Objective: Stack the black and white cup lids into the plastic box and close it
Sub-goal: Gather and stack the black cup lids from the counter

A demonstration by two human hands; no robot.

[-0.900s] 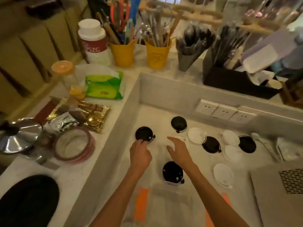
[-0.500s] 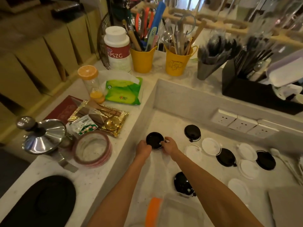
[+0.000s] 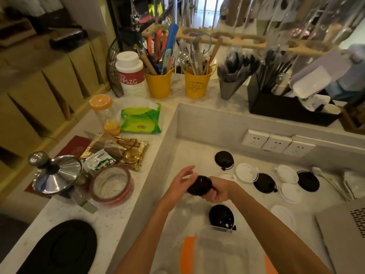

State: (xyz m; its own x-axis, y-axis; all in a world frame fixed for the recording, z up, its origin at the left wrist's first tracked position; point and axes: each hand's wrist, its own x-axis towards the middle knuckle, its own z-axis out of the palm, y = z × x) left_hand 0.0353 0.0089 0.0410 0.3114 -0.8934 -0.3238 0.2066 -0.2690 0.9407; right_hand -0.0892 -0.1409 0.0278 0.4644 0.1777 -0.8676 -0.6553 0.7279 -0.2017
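A black cup lid (image 3: pixel 199 185) is lifted off the lower counter, gripped by my right hand (image 3: pixel 216 189). My left hand (image 3: pixel 181 181) touches its left side with fingers spread. The clear plastic box (image 3: pixel 221 252) with orange clasps stands at the near edge, between my forearms. Another black lid (image 3: pixel 221 216) lies just beyond the box. Farther right lie more black lids (image 3: pixel 224 160) (image 3: pixel 264 182) (image 3: pixel 308 180) and several white lids (image 3: pixel 246 172) (image 3: pixel 287 174) (image 3: pixel 290 192) (image 3: pixel 282 214).
A raised ledge on the left carries a tape roll (image 3: pixel 111 185), a steel pot lid (image 3: pixel 57 174), a gold tray (image 3: pixel 116 150) and a green wipes pack (image 3: pixel 141 119). Wall sockets (image 3: pixel 276 144) face the lower counter. Yellow utensil buckets (image 3: pixel 160 85) stand behind. A grey laptop (image 3: pixel 343 232) sits right.
Both hands reached to the far-left black lid on the counter; my right hand has picked it up and drawn it back toward me, with my left hand beside it.
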